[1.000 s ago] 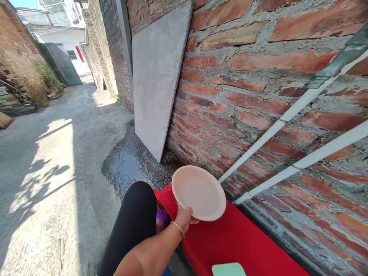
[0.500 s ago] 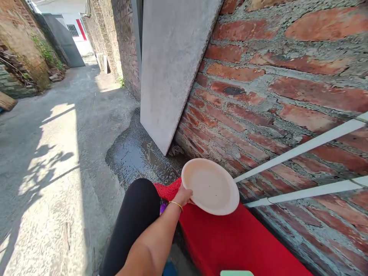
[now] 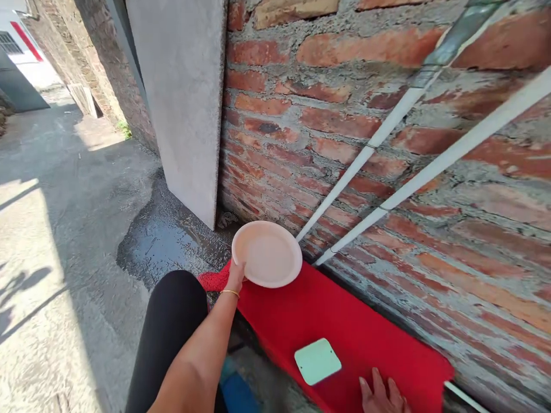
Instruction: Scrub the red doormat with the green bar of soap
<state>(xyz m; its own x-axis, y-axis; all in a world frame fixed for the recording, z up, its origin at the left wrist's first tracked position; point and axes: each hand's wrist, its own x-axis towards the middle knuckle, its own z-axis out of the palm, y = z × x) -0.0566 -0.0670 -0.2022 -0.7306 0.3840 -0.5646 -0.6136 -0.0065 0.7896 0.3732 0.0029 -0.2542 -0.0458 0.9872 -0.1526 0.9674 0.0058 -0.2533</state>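
Observation:
My left hand (image 3: 235, 277) grips the near left rim of a pale pink plastic basin (image 3: 270, 252), thumb over the edge. The basin is at the far end of a red cloth (image 3: 318, 304) draped over a long narrow surface; whether it rests there or is held just above, I cannot tell. Around my left wrist is a thin yellow bangle (image 3: 230, 292). Low on the right, my right hand (image 3: 382, 394) lies over the red cloth with its fingers spread, holding nothing. Between the hands a mint-green rounded plate with small holes (image 3: 317, 361) lies flat on the cloth.
A brick wall (image 3: 267, 166) runs along the right, with two white pipes (image 3: 379, 212) slanting down it. A grey slab (image 3: 185, 115) leans beyond the basin, beside wet concrete (image 3: 167, 246). My black-clad knee (image 3: 178, 310) is left of my arm.
The view has swung to the right. My right hand has come into view over the cloth, and the green plate now shows whole. My left hand still grips the basin.

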